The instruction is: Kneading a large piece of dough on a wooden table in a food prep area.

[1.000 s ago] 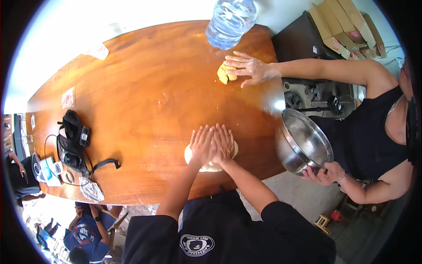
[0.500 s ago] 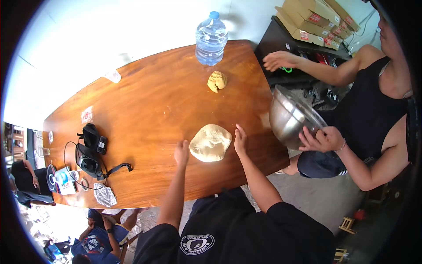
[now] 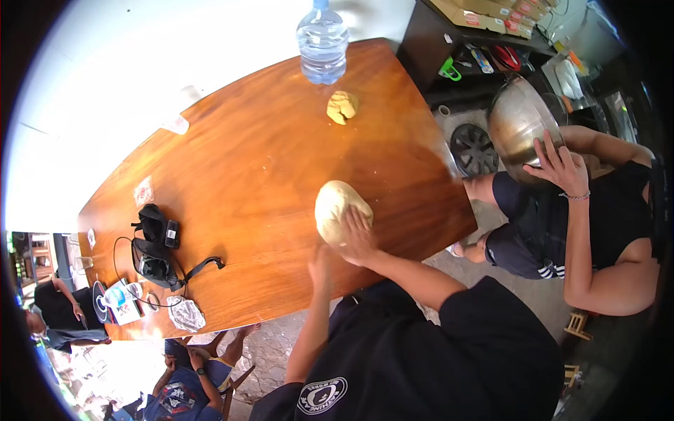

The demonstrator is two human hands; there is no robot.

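Observation:
A large pale round of dough (image 3: 334, 204) lies on the wooden table (image 3: 239, 182) in front of me. My right hand (image 3: 359, 238) rests on its near right side, with the fingers stretched out and slightly apart over the surface. My left hand (image 3: 320, 266) is just short of the dough's near edge, close to my right wrist. Motion smears its fingers, and I cannot see whether it touches the dough. A smaller yellow lump of dough (image 3: 342, 107), cracked on top, sits farther back.
A large water bottle (image 3: 322, 49) stands at the far edge. At the left are a black strapped device (image 3: 156, 259), a crumpled clear bag (image 3: 185, 313) and a small packet (image 3: 143, 191). At right a person (image 3: 611, 224) holds a steel bowl (image 3: 518, 126). Others sit lower left.
My right hand has come in onto the dough, and my left hand has moved right and nearer to me. The person at right has carried the steel bowl away from the table.

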